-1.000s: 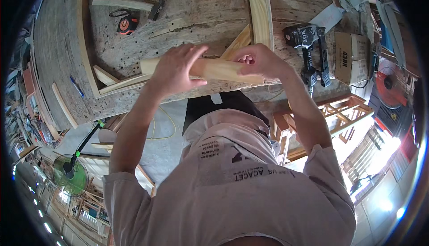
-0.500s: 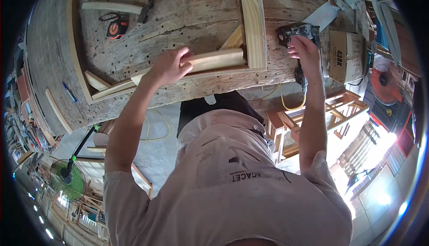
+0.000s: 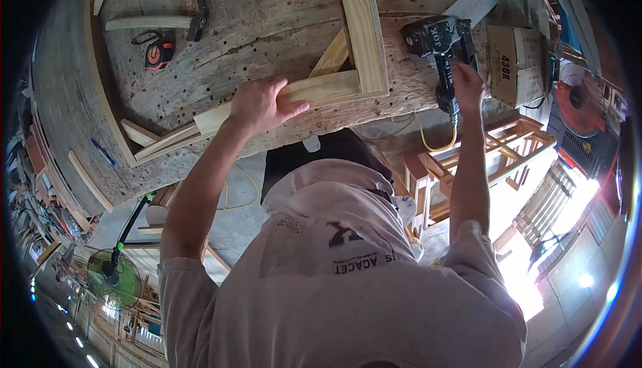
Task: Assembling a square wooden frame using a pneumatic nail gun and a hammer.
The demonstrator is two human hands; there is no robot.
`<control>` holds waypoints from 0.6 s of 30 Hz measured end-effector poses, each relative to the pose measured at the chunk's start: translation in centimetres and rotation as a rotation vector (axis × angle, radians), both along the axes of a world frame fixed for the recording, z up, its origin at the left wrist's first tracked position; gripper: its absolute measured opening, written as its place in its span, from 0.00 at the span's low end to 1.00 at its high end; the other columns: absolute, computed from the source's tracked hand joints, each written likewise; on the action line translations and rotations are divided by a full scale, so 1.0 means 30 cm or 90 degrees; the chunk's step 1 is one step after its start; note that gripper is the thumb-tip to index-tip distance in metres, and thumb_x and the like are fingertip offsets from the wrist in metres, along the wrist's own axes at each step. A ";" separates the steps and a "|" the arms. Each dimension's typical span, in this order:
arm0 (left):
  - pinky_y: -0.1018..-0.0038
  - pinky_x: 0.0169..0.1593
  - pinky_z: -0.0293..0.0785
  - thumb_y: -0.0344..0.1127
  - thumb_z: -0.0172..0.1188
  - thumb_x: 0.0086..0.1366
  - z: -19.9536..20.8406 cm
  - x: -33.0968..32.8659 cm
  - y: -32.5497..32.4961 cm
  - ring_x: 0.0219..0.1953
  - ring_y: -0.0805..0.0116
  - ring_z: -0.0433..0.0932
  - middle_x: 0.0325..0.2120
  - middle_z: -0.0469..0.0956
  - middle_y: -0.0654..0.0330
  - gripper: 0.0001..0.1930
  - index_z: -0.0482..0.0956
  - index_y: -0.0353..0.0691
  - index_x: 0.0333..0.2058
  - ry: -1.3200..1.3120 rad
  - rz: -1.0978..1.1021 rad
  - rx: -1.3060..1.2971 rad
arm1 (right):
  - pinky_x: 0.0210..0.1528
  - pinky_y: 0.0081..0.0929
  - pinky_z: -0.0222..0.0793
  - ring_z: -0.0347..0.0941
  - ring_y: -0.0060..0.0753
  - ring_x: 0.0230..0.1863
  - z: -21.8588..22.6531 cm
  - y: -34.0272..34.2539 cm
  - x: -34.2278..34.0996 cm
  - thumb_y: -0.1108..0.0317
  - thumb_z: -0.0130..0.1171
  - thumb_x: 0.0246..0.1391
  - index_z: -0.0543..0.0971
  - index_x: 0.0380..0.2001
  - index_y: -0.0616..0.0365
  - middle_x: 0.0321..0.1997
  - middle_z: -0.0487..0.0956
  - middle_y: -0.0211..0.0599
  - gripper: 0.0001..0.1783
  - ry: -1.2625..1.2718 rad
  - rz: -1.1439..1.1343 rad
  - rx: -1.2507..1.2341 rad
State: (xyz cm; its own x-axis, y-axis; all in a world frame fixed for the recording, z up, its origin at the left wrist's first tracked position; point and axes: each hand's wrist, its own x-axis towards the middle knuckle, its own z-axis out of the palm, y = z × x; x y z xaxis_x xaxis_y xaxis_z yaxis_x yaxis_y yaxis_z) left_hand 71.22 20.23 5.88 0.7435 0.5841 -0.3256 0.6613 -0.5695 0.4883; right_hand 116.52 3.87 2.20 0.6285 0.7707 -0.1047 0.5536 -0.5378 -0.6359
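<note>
My left hand [image 3: 259, 107] is closed over a pale wooden strip [image 3: 328, 87], thumb along its near side. The strip lies along the near side of a wooden frame [image 3: 366, 34], its right end against the frame's wide right piece. A short diagonal brace [image 3: 330, 57] sits in that corner. To the right, my right hand [image 3: 468, 87] is closed, its fingertips at the right edge of a black nail gun [image 3: 431, 39]; they seem to grip it, though the contact is partly hidden. The gun lies on the worn wooden bench [image 3: 267, 54], a hose at its near end.
Inside the frame are an orange tape measure [image 3: 159, 54], a hammer [image 3: 197, 20] and a wood strip [image 3: 147, 22]. A cardboard box [image 3: 515, 66] stands right of the gun. A blue pen [image 3: 103, 153] lies left. A yellow hose [image 3: 431, 144] hangs beside wooden furniture frames [image 3: 508, 161].
The strip under my left hand has come down flush with the frame's near side. My right hand has shifted from over the nail gun's middle to its right edge. The view has shifted slightly.
</note>
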 end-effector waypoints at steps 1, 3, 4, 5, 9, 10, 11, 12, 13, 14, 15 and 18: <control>0.61 0.32 0.80 0.71 0.55 0.56 -0.004 0.000 -0.007 0.26 0.56 0.82 0.21 0.79 0.54 0.33 0.76 0.40 0.29 0.002 0.000 0.000 | 0.38 0.25 0.73 0.78 0.26 0.33 -0.014 0.006 -0.002 0.62 0.65 0.53 0.81 0.40 0.60 0.31 0.83 0.36 0.14 0.002 0.000 0.000; 0.61 0.31 0.80 0.71 0.55 0.56 -0.010 0.012 -0.024 0.25 0.56 0.82 0.20 0.79 0.54 0.33 0.76 0.40 0.28 0.023 0.026 0.056 | 0.39 0.26 0.73 0.79 0.29 0.34 -0.047 0.026 -0.010 0.61 0.65 0.52 0.81 0.40 0.57 0.31 0.83 0.38 0.15 -0.054 0.031 0.041; 0.61 0.31 0.80 0.71 0.55 0.56 -0.008 0.015 -0.027 0.25 0.56 0.82 0.20 0.79 0.54 0.33 0.76 0.40 0.28 0.025 0.028 0.057 | 0.39 0.28 0.73 0.80 0.33 0.33 -0.058 0.040 -0.013 0.60 0.66 0.49 0.82 0.39 0.57 0.31 0.83 0.39 0.16 -0.068 0.012 0.017; 0.61 0.30 0.80 0.71 0.55 0.56 -0.006 0.020 -0.026 0.25 0.56 0.82 0.21 0.79 0.54 0.33 0.76 0.40 0.28 0.020 0.030 0.048 | 0.39 0.28 0.73 0.80 0.33 0.33 -0.060 0.042 -0.014 0.60 0.66 0.49 0.82 0.39 0.57 0.31 0.83 0.39 0.16 -0.066 0.014 0.018; 0.61 0.29 0.80 0.71 0.54 0.56 -0.017 0.003 -0.033 0.25 0.56 0.82 0.21 0.79 0.54 0.33 0.75 0.40 0.28 0.000 0.032 0.069 | 0.41 0.31 0.73 0.79 0.36 0.35 -0.066 0.052 -0.035 0.58 0.66 0.49 0.80 0.40 0.57 0.34 0.82 0.40 0.18 -0.094 0.004 -0.034; 0.61 0.29 0.80 0.71 0.54 0.56 -0.017 0.009 -0.031 0.25 0.56 0.82 0.21 0.79 0.54 0.33 0.75 0.40 0.28 -0.006 0.031 0.069 | 0.41 0.31 0.73 0.79 0.37 0.36 -0.065 0.044 -0.031 0.58 0.65 0.49 0.80 0.41 0.57 0.35 0.82 0.40 0.19 -0.117 0.006 -0.031; 0.61 0.29 0.80 0.72 0.54 0.56 -0.017 0.010 -0.029 0.25 0.57 0.82 0.21 0.79 0.54 0.34 0.76 0.40 0.28 0.005 0.028 0.056 | 0.42 0.34 0.73 0.79 0.38 0.37 -0.074 0.041 -0.031 0.58 0.64 0.49 0.78 0.42 0.58 0.35 0.81 0.41 0.19 -0.129 0.011 -0.030; 0.61 0.29 0.80 0.73 0.53 0.56 -0.017 0.013 -0.028 0.25 0.57 0.82 0.21 0.79 0.54 0.34 0.76 0.40 0.28 0.015 0.025 0.043 | 0.42 0.34 0.73 0.79 0.39 0.36 -0.087 0.039 -0.036 0.58 0.64 0.49 0.78 0.41 0.59 0.35 0.81 0.41 0.19 -0.132 -0.012 -0.031; 0.61 0.29 0.80 0.73 0.53 0.56 -0.016 0.011 -0.031 0.25 0.57 0.82 0.21 0.79 0.54 0.34 0.76 0.40 0.28 0.013 0.026 0.044 | 0.42 0.35 0.73 0.79 0.40 0.36 -0.097 0.048 -0.060 0.58 0.63 0.49 0.78 0.40 0.60 0.34 0.81 0.41 0.19 -0.131 -0.033 -0.032; 0.61 0.29 0.80 0.73 0.53 0.56 -0.018 0.009 -0.033 0.25 0.57 0.82 0.21 0.79 0.54 0.35 0.76 0.40 0.29 0.029 0.030 0.047 | 0.44 0.38 0.72 0.78 0.45 0.38 -0.085 0.060 -0.085 0.58 0.62 0.49 0.76 0.42 0.61 0.37 0.80 0.44 0.21 -0.142 -0.044 -0.053; 0.62 0.29 0.80 0.74 0.53 0.56 -0.022 0.007 -0.035 0.25 0.57 0.82 0.22 0.80 0.54 0.36 0.76 0.39 0.29 0.045 0.034 0.049 | 0.45 0.39 0.72 0.77 0.48 0.41 -0.106 0.057 -0.090 0.58 0.62 0.49 0.75 0.44 0.61 0.41 0.79 0.47 0.22 -0.148 -0.049 -0.032; 0.62 0.30 0.80 0.75 0.52 0.55 -0.039 0.005 -0.032 0.25 0.58 0.82 0.23 0.80 0.54 0.37 0.77 0.38 0.29 0.029 0.032 0.044 | 0.49 0.43 0.71 0.75 0.55 0.49 -0.118 0.057 -0.114 0.55 0.63 0.47 0.70 0.50 0.60 0.49 0.77 0.52 0.30 -0.164 -0.042 -0.010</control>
State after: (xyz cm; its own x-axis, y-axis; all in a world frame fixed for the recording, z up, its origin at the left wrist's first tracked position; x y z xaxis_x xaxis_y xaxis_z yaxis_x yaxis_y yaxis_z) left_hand 71.38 19.28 4.72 0.6984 0.6426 -0.3151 0.7100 -0.5668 0.4179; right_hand 113.11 5.57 -1.34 0.6846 0.7270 0.0534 0.6594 -0.5864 -0.4705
